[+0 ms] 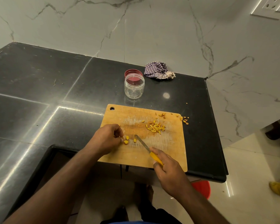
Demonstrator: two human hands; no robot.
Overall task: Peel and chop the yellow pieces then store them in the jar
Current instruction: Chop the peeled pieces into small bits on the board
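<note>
A wooden cutting board (136,157) lies on the black counter. My right hand (170,172) grips a yellow-handled knife (142,143), its blade tip resting beside a small yellow piece (134,140). My left hand (108,138), fingers curled, touches two more yellow pieces (126,140) with its fingertips. A heap of chopped yellow bits (155,127) sits further back on the board. Peel scraps (184,119) lie at the board's far right corner. Behind the board stands an open, empty clear jar (134,85).
A red lid (132,72) lies behind the jar, with a crumpled checked cloth (158,71) to its right. The counter edge (217,177) runs close to the board's right and near sides. A red stool (202,188) stands below on the floor.
</note>
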